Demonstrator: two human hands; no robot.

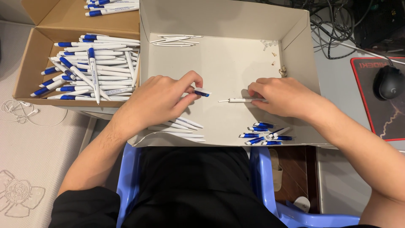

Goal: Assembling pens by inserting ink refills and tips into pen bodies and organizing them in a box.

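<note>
- Blue plastic chair [261,177] nearest, person seated, black clothes.
- White shallow box [228,63] on lap edge and tabletop, both hands inside it.
- Near right in the box: pile of blue pen caps [265,134]. Near left: white pen barrels [181,126] lying loose.
- Left hand [162,99], fingers pinched shut on a small blue-and-white pen part [201,93], held just above the box floor.
- Right hand [284,96], fingers closed on a white pen barrel [240,100], tip pointing left toward the other part; the two parts apart.
- Far in the box: thin white refills [175,40] left, small springs [274,52] right.
- Far left: brown cardboard box [29,63] full of finished blue-and-white pens [93,67].
- Far right: black mouse [388,82] on a red-edged pad [371,97], cables [333,25] beyond.
</note>
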